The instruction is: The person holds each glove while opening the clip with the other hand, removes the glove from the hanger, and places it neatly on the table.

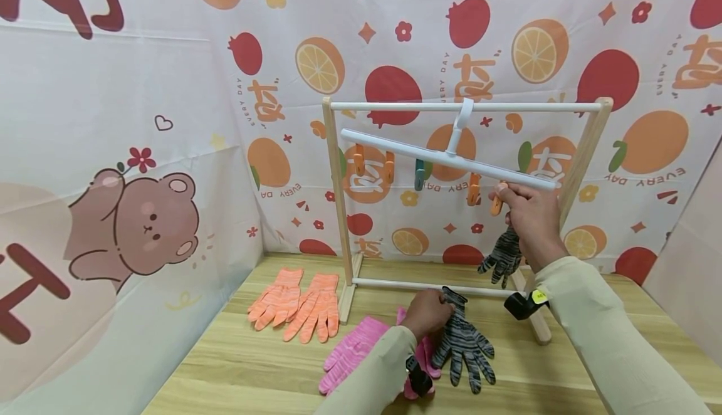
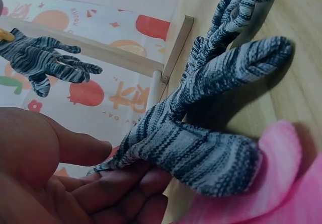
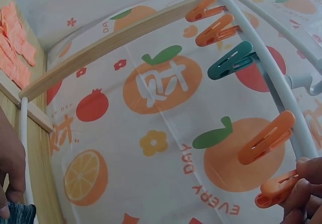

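Note:
My left hand [image 1: 427,316] pinches the cuff of a black-and-grey striped knit glove [image 1: 465,345], whose fingers reach toward the tabletop; the left wrist view shows thumb and fingertips at the cuff [image 2: 108,164]. My right hand [image 1: 536,219] grips an orange clothespin [image 3: 276,189] at the low right end of a white clip hanger [image 1: 406,150]. A second striped glove [image 1: 502,256] dangles below that hand; in the left wrist view its cuff meets an orange clip [image 2: 6,35]. More orange clothespins [image 1: 359,160] and a teal clothespin [image 1: 419,175] line the tilted hanger.
The hanger hooks over the top rail [image 1: 389,106] of a rack with wooden side posts [image 1: 338,195]. Pink gloves [image 1: 355,346] lie partly under my left forearm. A pair of orange gloves [image 1: 316,308] lies at the left on the wooden table [image 1: 225,365]. Fruit-print cloth [image 1: 350,20] stands behind.

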Demonstrator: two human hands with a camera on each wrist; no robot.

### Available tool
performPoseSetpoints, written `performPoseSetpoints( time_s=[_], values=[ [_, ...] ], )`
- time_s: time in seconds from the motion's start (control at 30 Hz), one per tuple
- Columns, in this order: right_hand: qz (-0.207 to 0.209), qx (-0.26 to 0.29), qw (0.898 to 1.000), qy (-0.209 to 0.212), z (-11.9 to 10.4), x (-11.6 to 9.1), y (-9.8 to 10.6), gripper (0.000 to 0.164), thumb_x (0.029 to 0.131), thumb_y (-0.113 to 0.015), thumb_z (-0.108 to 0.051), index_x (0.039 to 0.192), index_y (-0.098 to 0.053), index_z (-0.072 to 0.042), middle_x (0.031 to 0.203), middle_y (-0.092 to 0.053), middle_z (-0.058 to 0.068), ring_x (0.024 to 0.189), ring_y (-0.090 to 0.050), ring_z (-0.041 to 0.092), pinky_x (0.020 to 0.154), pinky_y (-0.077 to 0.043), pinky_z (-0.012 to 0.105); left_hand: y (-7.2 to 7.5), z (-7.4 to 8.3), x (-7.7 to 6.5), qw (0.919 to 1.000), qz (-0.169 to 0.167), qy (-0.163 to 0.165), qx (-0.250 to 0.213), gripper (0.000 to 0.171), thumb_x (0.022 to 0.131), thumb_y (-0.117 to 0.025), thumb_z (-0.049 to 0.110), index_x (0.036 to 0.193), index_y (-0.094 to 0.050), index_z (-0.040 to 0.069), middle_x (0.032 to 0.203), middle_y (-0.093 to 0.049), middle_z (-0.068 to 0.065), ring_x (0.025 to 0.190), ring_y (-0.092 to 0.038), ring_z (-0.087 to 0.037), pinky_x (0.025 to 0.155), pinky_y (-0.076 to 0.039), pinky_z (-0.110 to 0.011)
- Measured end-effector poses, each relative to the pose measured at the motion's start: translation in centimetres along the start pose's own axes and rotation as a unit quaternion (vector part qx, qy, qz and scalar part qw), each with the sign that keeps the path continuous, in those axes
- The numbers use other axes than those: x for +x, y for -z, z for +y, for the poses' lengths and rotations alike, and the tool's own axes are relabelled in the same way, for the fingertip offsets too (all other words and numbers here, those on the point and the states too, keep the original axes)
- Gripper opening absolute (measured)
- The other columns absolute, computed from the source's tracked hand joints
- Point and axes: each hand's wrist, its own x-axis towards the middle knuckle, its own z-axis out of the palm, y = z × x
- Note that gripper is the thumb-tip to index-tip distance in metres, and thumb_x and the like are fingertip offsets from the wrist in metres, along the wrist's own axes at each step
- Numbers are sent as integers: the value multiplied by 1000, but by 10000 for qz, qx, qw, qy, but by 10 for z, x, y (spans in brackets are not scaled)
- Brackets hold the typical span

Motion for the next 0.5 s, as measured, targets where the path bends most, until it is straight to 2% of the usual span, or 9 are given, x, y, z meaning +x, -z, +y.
performPoseSetpoints(
  time_s=[0.3, 0.5],
  values=[
    [7, -152, 9996, 217, 1, -3, 0, 41, 100, -64, -41, 125, -72, -9, 100, -68, 1, 72, -53, 14, 63, -49, 23, 4, 6, -6, 9990, 102, 437, 64, 50, 94, -70, 19, 56, -37, 16, 54, -32, 3, 46, -34, -14, 44, -26, -29],
    [-122, -216, 9991, 346, 2, -5, -2, 47, 100, -65, -41, 131, -67, -7, 109, -69, 11, 72, -60, 12, 64, -51, 21, 6, 8, -9, 9967, 278, 546, 535, 48, 93, -70, 23, 56, -40, 16, 56, -36, 2, 49, -38, -16, 46, -28, -31]
  ],
)
